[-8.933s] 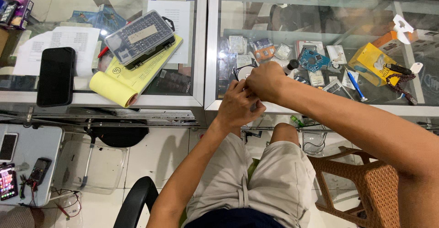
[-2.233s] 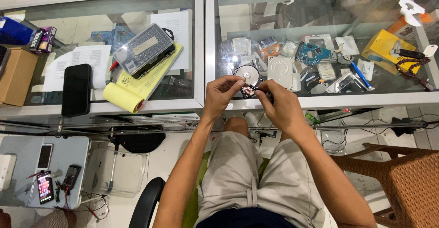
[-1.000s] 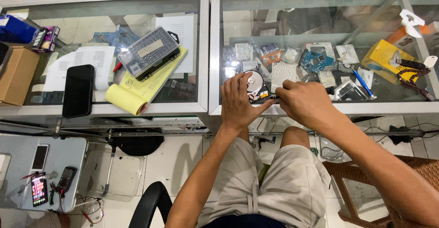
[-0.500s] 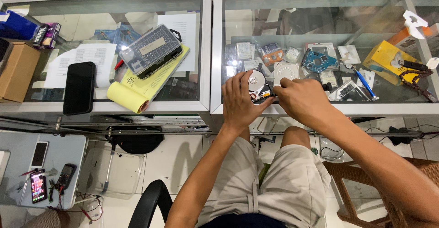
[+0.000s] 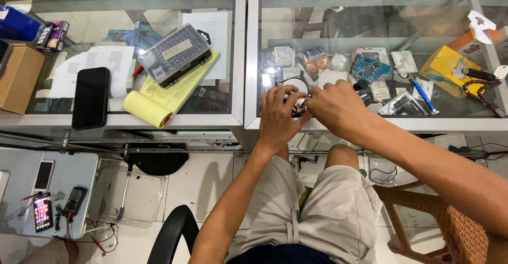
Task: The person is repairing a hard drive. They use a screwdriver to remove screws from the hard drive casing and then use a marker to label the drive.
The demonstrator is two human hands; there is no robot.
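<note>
A glass-topped counter (image 5: 241, 57) with 2 framed panes fills the far half of the view, and a person sits at it on a black chair (image 5: 169, 237), with a brown wicker chair (image 5: 455, 232) to the right. On the left pane lie a yellow notepad (image 5: 164, 92), a clear case of screwdriver bits (image 5: 174, 52) on top of it, a black phone (image 5: 91, 97) left of that, and a cardboard box (image 5: 18, 76) at the left edge. The right pane carries small parts, among them a blue circuit board (image 5: 366, 65) and a yellow box (image 5: 450, 68) far right. At the near edge of the right pane both hands meet over a small round silver disc part (image 5: 295, 85). The left hand (image 5: 280, 116) curls its fingers around the part's left side in a narrow grip; the right hand (image 5: 338, 108) pinches closed at its right side, though what it pinches is too small to tell
</note>
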